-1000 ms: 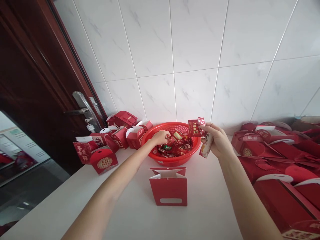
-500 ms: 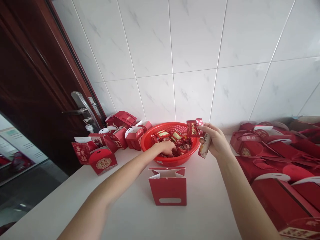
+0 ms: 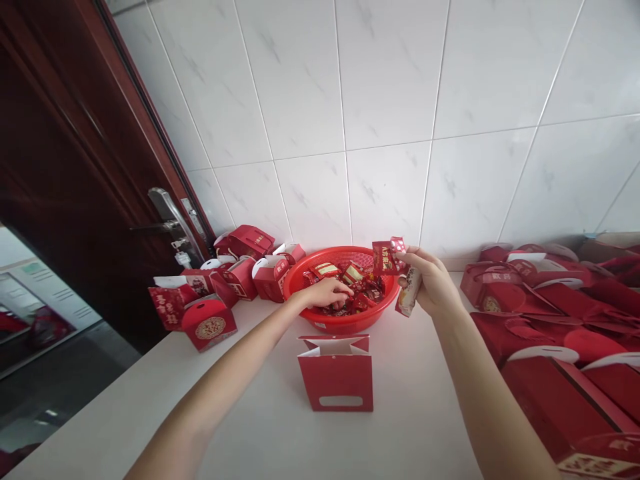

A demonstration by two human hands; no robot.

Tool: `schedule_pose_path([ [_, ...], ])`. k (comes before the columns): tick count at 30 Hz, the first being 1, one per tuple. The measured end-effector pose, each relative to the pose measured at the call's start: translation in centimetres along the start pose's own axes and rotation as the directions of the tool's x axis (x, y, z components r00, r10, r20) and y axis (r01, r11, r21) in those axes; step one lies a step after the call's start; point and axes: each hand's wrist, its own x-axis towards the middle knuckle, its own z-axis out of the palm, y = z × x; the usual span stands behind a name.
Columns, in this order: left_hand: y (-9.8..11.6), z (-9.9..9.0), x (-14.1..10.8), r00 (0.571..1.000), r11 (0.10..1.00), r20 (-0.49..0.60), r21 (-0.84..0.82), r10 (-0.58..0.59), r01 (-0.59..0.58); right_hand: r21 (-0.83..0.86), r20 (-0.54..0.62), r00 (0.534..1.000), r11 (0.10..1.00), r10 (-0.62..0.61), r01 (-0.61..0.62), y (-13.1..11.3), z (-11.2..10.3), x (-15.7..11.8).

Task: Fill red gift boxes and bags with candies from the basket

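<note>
Right grip (image 3: 434, 279) closed on wrapped sweets (image 3: 393, 258); left grip (image 3: 331, 294) among sweets in red basket (image 3: 340, 324), can't tell if grasping any.

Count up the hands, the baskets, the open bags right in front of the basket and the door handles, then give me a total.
Hands: 2 (left hand, right hand)
Red basket: 1
Open red bag: 1
Door handle: 1
Total: 5
</note>
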Motion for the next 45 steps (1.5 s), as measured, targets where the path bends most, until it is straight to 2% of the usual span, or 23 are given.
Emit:
schedule_pose_path([
  [2, -0.4, 0.0, -0.7, 0.996, 0.972, -0.083, -0.236, -0.026, 0.006, -0.008, 0.000, 1.000, 1.000, 0.001, -0.001, 0.0, 0.1, -0.1],
  [5, -0.5, 0.0, -1.8, 0.966, 0.876, -0.260, -0.467, -0.009, -0.118, -0.028, -0.003, 1.000, 0.999, 0.022, -0.022, -0.1, 0.5, -0.4],
  [8, 0.0, -0.1, -3.2, 0.908, 0.750, -0.418, -0.593, 0.024, -0.293, -0.043, 0.014, 0.999, 0.998, 0.050, -0.050, 0.0, 1.0, -0.8],
  [11, 0.9, -0.2, -4.8, 0.851, 0.667, -0.525, -0.627, 0.021, -0.402, -0.055, 0.059, 0.995, 0.996, 0.075, -0.071, 0.1, 1.3, -1.1],
  [16, 3.1, -0.4, -7.6, 0.784, 0.671, -0.620, -0.574, 0.019, -0.470, -0.118, 0.169, 0.981, 0.990, 0.094, -0.075, 0.2, 2.0, -2.1],
  [21, 5.8, -0.2, -10.3, 0.786, 0.668, -0.619, -0.582, 0.006, -0.464, -0.186, 0.280, 0.957, 0.982, 0.082, -0.030, -0.3, 2.8, -3.6],
  [27, 8.0, 0.6, -12.2, 0.783, 0.659, -0.619, -0.563, 0.064, -0.499, -0.271, 0.346, 0.933, 0.963, 0.100, -0.003, -0.1, 3.7, -5.2],
  [29, 8.2, 0.7, -13.0, 0.776, 0.680, -0.627, -0.536, 0.076, -0.500, -0.284, 0.327, 0.941, 0.959, 0.083, 0.014, -0.3, 3.7, -5.7],
  [32, 8.0, 0.9, -14.6, 0.788, 0.747, -0.599, -0.456, 0.145, -0.484, -0.285, 0.267, 0.963, 0.958, 0.041, 0.039, -1.1, 3.2, -6.3],
  [34, 7.7, 1.2, -15.7, 0.792, 0.808, -0.569, -0.346, 0.224, -0.477, -0.291, 0.246, 0.969, 0.955, 0.024, 0.050, -1.7, 2.7, -6.6],
  [37, 7.2, 2.0, -16.6, 0.776, 0.876, -0.554, -0.159, 0.303, -0.455, -0.311, 0.249, 0.968, 0.949, 0.022, 0.058, -2.1, 1.9, -7.0],
  [39, 6.9, 2.6, -16.7, 0.753, 0.900, -0.574, -0.060, 0.323, -0.432, -0.316, 0.256, 0.967, 0.947, 0.018, 0.066, -2.1, 1.7, -7.2],
  [45, 6.7, 3.7, -16.3, 0.645, 0.915, -0.670, 0.139, 0.368, -0.378, -0.305, 0.295, 0.955, 0.948, 0.008, 0.087, -1.7, 1.9, -7.6],
])
